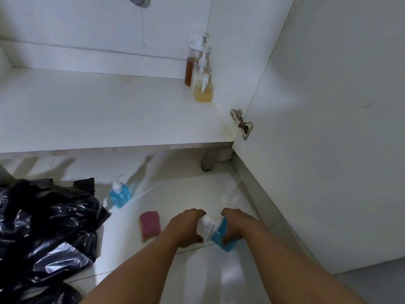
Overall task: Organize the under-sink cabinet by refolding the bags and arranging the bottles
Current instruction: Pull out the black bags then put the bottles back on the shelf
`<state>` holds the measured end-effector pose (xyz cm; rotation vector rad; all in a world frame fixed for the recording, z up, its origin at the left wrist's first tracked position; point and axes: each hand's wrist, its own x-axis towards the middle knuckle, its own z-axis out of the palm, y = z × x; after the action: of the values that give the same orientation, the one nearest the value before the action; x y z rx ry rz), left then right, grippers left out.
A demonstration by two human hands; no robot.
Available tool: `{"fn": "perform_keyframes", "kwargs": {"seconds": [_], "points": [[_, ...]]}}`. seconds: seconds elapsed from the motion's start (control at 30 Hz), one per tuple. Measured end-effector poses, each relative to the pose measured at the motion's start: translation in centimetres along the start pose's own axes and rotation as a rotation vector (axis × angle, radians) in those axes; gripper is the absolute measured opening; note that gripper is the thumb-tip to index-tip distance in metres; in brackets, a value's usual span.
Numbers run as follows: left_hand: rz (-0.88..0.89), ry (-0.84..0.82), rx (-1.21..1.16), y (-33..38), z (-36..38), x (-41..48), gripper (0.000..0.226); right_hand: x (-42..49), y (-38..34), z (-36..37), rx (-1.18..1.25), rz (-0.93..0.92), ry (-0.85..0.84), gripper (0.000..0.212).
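Observation:
Low over the white floor, my left hand (186, 229) grips a white bottle (206, 228) and my right hand (235, 227) grips a bottle of blue liquid (222, 238); the two bottles touch each other. Another blue pump bottle (120, 193) stands on the floor to the left. In the cabinet's back right corner stand two pump bottles, one with dark amber liquid (190, 69) and one with pale yellow liquid (203, 88). Crumpled black plastic bags (46, 218) lie in a heap at the far left.
A pink sponge (150, 224) lies on the floor just left of my left hand. The cabinet shelf (98, 110) is bare apart from the two bottles. The open door (328, 128) with its hinge (241, 122) stands at the right. A drain pipe (138, 1) hangs above.

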<state>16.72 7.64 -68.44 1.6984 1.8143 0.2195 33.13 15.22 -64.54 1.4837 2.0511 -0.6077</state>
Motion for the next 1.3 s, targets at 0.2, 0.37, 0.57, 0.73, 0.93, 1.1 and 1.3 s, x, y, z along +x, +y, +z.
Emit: {"fn": "perform_keyframes", "kwargs": {"seconds": [0.2,0.37,0.57,0.73,0.93,1.1,1.3], "points": [[-0.016,0.053,-0.008,0.3,-2.8,0.2,0.050,-0.8,-0.7,-2.4,-0.061,-0.025,-0.017,0.083],[0.038,0.192,-0.023,2.4,-13.0,0.7,0.041,-2.6,-4.2,-11.4,-0.094,-0.090,0.052,0.084],[0.034,0.439,-0.059,2.7,-25.0,1.2,0.063,-5.3,-9.1,-23.8,-0.176,-0.208,0.224,0.076],[-0.051,0.621,-0.135,1.3,-29.3,4.1,0.064,-2.3,-10.5,-30.3,-0.253,-0.289,0.389,0.082],[-0.124,0.702,-0.232,-1.1,-29.7,12.1,0.065,7.3,-10.3,-33.8,-0.225,-0.331,0.476,0.083],[-0.129,0.772,-0.297,-2.3,-29.8,17.2,0.064,13.3,-10.1,-34.9,-0.222,-0.321,0.529,0.089],[-0.107,0.849,-0.361,-3.0,-28.7,19.7,0.067,16.2,-9.7,-34.6,-0.215,-0.332,0.552,0.084]]}}
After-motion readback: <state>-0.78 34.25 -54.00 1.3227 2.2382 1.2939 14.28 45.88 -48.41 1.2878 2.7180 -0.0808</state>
